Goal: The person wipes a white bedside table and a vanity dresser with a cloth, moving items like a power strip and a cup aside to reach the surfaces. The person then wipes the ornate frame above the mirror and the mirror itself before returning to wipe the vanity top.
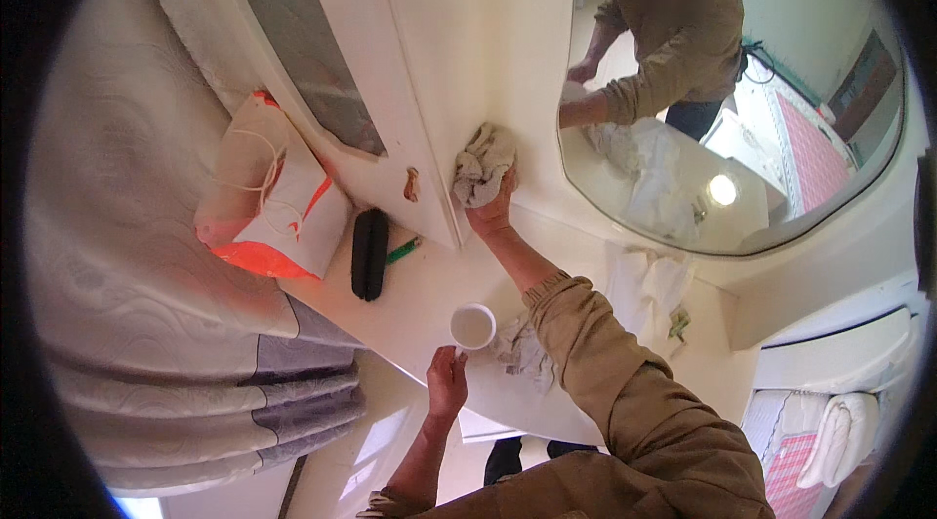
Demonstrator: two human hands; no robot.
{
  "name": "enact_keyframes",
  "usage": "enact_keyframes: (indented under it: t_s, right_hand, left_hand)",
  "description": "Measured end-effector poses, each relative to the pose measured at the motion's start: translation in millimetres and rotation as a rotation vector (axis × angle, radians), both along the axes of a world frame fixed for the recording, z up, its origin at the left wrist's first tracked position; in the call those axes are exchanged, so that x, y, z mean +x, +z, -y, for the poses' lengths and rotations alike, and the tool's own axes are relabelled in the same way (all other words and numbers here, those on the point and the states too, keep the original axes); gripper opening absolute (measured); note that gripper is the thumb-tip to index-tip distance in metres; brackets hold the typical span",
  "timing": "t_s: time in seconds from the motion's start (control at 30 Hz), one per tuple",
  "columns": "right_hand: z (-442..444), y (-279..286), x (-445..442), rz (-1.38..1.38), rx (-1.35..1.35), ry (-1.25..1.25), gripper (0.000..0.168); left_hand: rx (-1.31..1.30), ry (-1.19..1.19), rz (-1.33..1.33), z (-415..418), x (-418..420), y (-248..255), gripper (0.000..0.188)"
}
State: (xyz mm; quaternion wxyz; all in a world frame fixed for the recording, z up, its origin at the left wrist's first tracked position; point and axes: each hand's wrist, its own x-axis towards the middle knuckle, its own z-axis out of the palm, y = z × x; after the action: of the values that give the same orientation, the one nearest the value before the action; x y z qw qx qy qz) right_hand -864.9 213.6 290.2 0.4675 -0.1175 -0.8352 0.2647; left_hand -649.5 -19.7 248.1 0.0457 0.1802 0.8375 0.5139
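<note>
My right hand (492, 208) holds a bunched, light grey cloth (486, 166) against the white wall panel, in the corner beside the window frame. Lower down, my left hand (447, 381) grips the handle of a white cup (473, 326) over the white tabletop (428, 281). What the cup contains cannot be made out clearly. A crumpled, patterned cloth or paper (525, 354) lies just right of the cup, partly hidden by my right sleeve.
A black case (370, 254) and a green object (403, 250) lie near a white and orange bag (289, 215). Curtains (168, 299) hang left. A large mirror (721, 182) is at upper right; below it lie a thin white plastic bag (644, 285) and a small green item (679, 324).
</note>
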Motion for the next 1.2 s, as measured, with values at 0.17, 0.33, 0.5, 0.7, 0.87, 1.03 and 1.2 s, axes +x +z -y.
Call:
enact_keyframes:
  t_s: [0.17, 0.33, 0.5, 0.7, 0.87, 1.03, 1.2]
  right_hand:
    - [-4.9, -79.3, 16.7, 0.368, 0.21, -0.022, 0.063]
    - [-20.4, -82.4, 40.7, 0.648, -0.08, 0.134, 0.067]
    - [33.8, -42.9, 101.0, 0.57, -0.386, 0.601, 0.051]
    - [26.2, 10.9, 79.1, 0.639, 0.004, 0.598, 0.035]
    - [-52.3, 12.0, 64.2, 0.704, 0.545, 0.199, 0.026]
    - [-34.6, -20.6, 103.6, 0.829, 0.237, 0.095, 0.028]
    - [-18.9, -20.0, 153.0, 0.869, 0.182, 0.166, 0.03]
  left_hand:
    - [-0.034, 0.013, 0.033, 0.2, 7.7, -0.3, 0.013]
    - [0.14, 0.11, 0.108, -6.1, 11.9, 6.3, 0.004]
    - [0.208, 0.162, 0.212, 13.5, 28.5, 7.8, 0.007]
    - [0.409, 0.232, 0.336, 55.4, 45.5, 4.1, 0.005]
    - [0.252, 0.193, 0.296, 48.1, 47.8, 30.2, 0.015]
    - [0.21, 0.225, 0.301, 41.2, 39.1, 31.4, 0.02]
    - [0.36, 0.145, 0.321, 25.5, 12.4, 47.5, 0.012]
